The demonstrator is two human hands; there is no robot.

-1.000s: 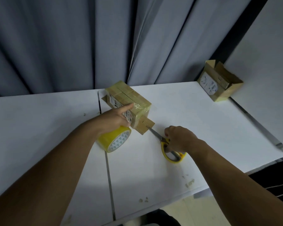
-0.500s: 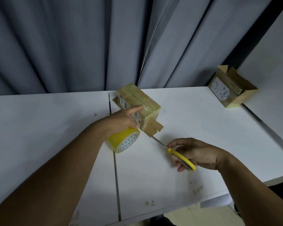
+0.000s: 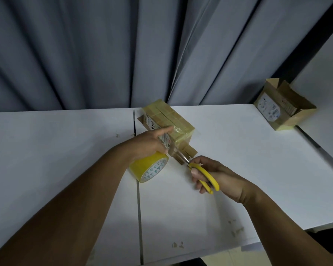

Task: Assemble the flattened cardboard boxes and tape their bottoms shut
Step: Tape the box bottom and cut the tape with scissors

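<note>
1. The cardboard box (image 3: 169, 123) stood on the white desk (image 3: 65, 150), near its far edge, with its taped side facing up and loose flaps resting on the desk at its near corner.
2. The left grip (image 3: 150, 144) was at the box's near-left side. Its forefinger lay straight on the taped top edge, and its other fingers curled round the yellow tape roll (image 3: 148, 167), which sat tilted just under the palm.
3. A strip of tape ran from the box down to the roll.
4. The right grip (image 3: 217, 175), just right of the roll and nearer than the box, was closed round the yellow handles of the scissors (image 3: 204, 175). The blades pointed up-left and reached the strip at the box's near corner.
5. A second box (image 3: 283, 106) lay open and tilted at the desk's far right, well apart from both grips.
6. A grey curtain (image 3: 85, 54) hung behind the desk.
</note>
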